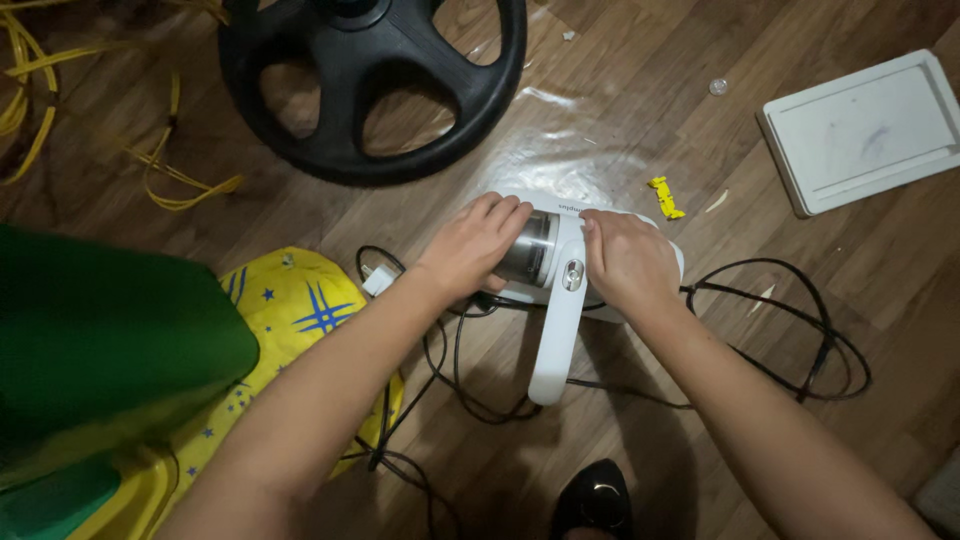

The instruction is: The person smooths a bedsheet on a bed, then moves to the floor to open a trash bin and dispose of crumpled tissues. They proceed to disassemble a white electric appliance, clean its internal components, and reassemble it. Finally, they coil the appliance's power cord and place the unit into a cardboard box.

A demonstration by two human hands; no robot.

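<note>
White plastic fills both palms: the left hand (478, 248) curls its fingers over the clear, silvery dust canister (528, 248) of a small handheld vacuum (560, 300), gripping it, while the right hand (628, 262) presses flat and closed over the rounded body on the canister's right. The vacuum lies on the wood-grain floor (640, 130), its smooth curved handle pointing toward the near side between the two forearms. A thin black cord (800, 330) loops loosely around it, crowding the near and right side. Far left sits a black wheel-shaped fan base (375, 85) with a crinkled clear plastic sheet (565, 150) beside it. A white rectangular tray (865, 130) lies far right, well apart; a small yellow clip (665, 197) lies just beyond the right hand. Yellow patterned cloth (300, 300) and green fabric (100, 330) hem in the near left.
</note>
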